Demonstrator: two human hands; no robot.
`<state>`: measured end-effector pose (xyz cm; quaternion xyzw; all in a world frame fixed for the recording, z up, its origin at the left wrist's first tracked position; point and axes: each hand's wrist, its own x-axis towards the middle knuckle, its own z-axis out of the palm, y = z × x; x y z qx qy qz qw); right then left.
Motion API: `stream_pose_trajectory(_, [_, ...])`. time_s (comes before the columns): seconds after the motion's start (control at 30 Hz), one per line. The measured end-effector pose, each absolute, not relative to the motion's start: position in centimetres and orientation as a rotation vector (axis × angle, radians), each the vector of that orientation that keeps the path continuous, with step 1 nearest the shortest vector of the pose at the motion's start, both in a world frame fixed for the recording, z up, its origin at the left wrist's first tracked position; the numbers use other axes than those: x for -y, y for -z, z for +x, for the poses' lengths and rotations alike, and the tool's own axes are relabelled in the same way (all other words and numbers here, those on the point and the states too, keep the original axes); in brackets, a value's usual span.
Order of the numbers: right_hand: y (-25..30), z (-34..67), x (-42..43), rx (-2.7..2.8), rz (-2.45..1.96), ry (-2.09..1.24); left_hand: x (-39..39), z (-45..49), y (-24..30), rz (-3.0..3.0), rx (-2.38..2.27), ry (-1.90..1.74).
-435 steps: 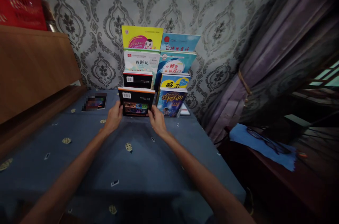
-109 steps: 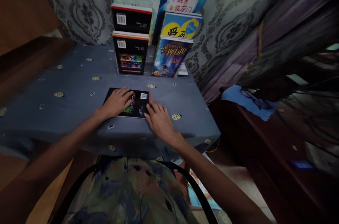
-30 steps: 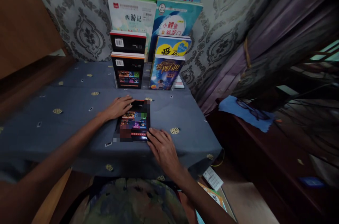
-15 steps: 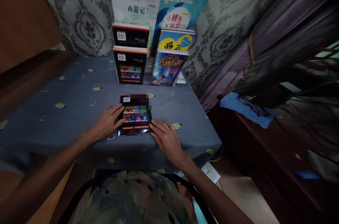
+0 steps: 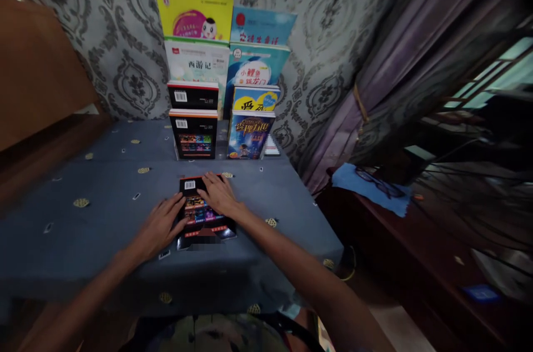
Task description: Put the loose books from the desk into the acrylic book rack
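A black book (image 5: 194,241) with a barcode and rows of small colour pictures lies flat near the table's front edge. My left hand (image 5: 164,221) rests along its left side, fingers stretched out and fingertips on the cover. Across the upper right part of the cover lies my right hand (image 5: 219,194), open and palm down, hiding some of the pictures. Behind the book, a stepped stand holds two columns of upright books, among them a black book (image 5: 194,138) with an orange top edge and a blue book (image 5: 249,135).
The table wears a grey-blue cloth (image 5: 112,219) with pineapple prints. Patterned wall covering and a purple curtain (image 5: 333,141) rise behind. To the right, a dark red surface (image 5: 383,219) carries glasses on a blue cloth (image 5: 358,185) and tangled cables. A brown wooden panel (image 5: 41,74) stands at left.
My right hand has moved from the book's right edge up onto its cover. My left hand stays at the left edge. The view has tilted up, showing more of the upright books and wall.
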<state>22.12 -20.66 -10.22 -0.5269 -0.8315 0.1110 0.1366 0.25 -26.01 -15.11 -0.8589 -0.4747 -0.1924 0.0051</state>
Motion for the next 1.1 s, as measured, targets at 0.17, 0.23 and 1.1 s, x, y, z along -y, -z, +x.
stream_pose_trajectory(0.17, [11.4,24.5,21.5,2.289,-1.607,-0.259,26.1,0.5,15.2,-2.700,1.539,0.650])
stream_pose_trajectory(0.23, [12.0,25.2,22.6,2.276,-1.615,-0.239,26.0,0.5,15.1,-2.726,1.558,0.641])
stream_pose_trajectory(1.1, [12.6,26.6,24.9,2.206,-1.566,-0.069,17.3,6.6,13.5,-2.697,1.823,0.745])
